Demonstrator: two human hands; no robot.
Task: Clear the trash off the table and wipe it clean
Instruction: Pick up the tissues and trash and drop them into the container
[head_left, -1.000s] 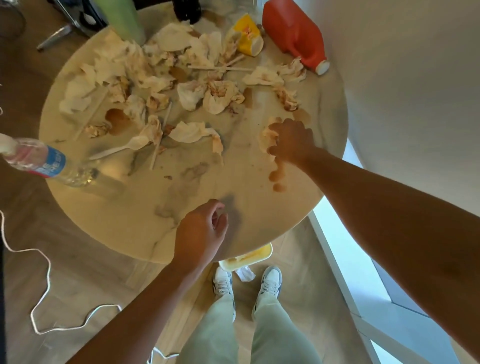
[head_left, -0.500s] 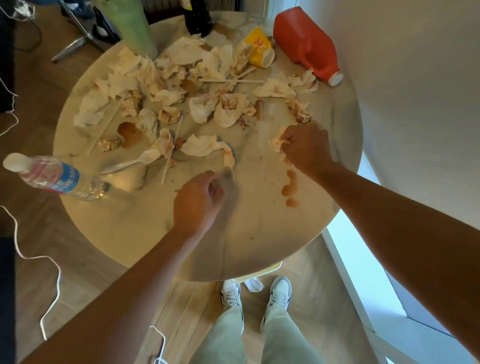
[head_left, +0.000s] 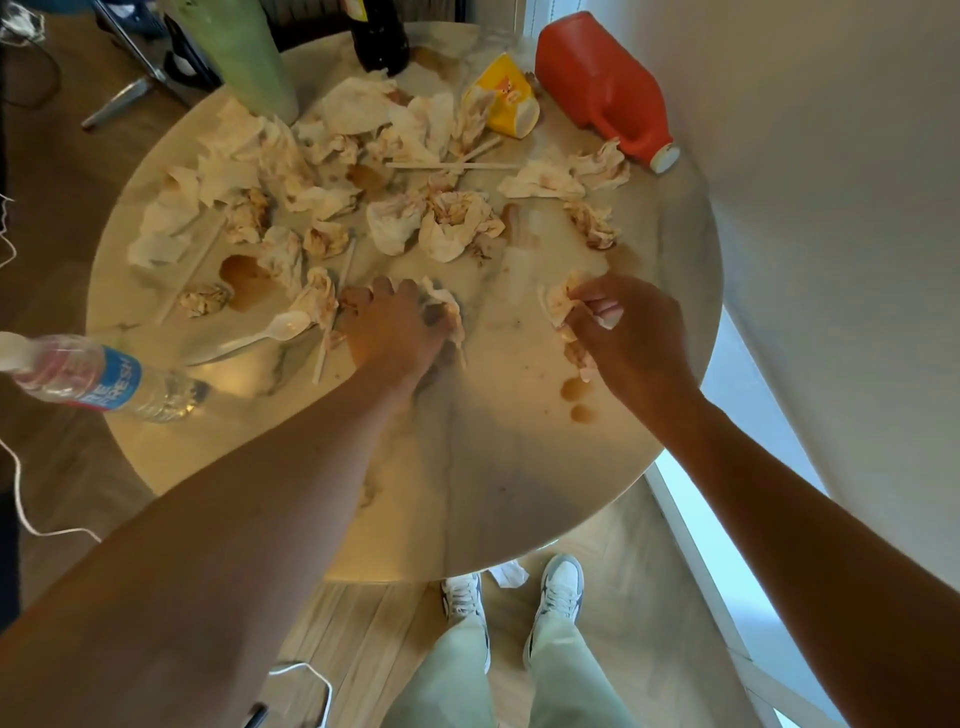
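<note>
A round marble table (head_left: 493, 493) is strewn with several crumpled, stained napkins (head_left: 452, 223), wooden sticks (head_left: 452, 166) and a white plastic spoon (head_left: 260, 335). My right hand (head_left: 623, 332) grips a stained napkin (head_left: 558, 304) at the table's right side, just above brown spill drops (head_left: 574, 397). My left hand (head_left: 389, 327) lies at the table's middle, its fingers closing round another crumpled napkin (head_left: 441, 301). A brown puddle (head_left: 241, 280) sits at the left.
A clear water bottle (head_left: 98, 379) lies over the left edge. At the back stand a green cylinder (head_left: 249, 52), a dark bottle (head_left: 376, 36), a tipped yellow cup (head_left: 506, 98) and a toppled red jug (head_left: 602, 88). A white wall (head_left: 831, 156) is right. My shoes (head_left: 561, 587) are below.
My left hand has moved from the near edge up to the table's middle onto a napkin. My right hand has lifted its napkin off the spill.
</note>
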